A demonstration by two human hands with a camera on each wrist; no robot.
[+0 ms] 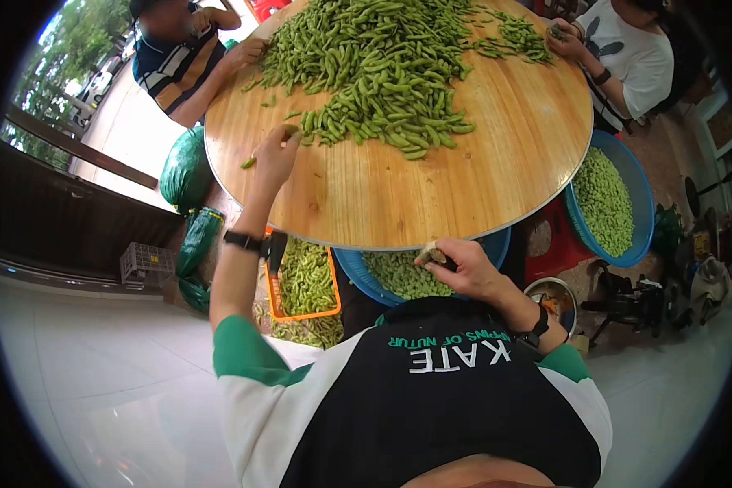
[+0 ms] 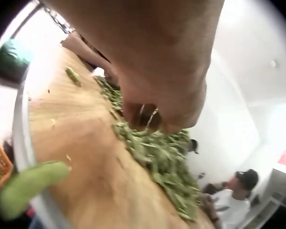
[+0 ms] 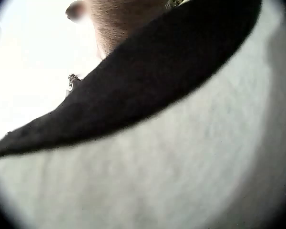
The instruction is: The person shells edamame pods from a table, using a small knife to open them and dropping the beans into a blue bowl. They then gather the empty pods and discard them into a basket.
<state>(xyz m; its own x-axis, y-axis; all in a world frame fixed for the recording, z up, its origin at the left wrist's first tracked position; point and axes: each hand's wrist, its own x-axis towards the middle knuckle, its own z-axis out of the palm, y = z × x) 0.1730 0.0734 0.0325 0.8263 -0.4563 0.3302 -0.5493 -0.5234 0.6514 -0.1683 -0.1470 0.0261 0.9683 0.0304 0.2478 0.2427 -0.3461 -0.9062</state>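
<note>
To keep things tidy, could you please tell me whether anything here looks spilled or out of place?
Green pods or shells lie outside the orange basket, along its near edge, as if spilled. On the table, one pod lies well apart from the heap.

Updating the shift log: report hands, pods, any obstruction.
Left hand beside green pods, grip unclear. Right hand over blue basin, grip unclear. Pods heaped on wooden table; no obstruction visible.

Through the head view, I record a grey crate [image 1: 148, 264] on the floor [image 1: 114, 366] beside a dark panel [image 1: 65, 213]. Outside, I observe a white car [image 1: 98, 88] and trees [image 1: 88, 45]. At right, a red stool [image 1: 563, 254] stands near a metal bowl [image 1: 568, 296].
</note>
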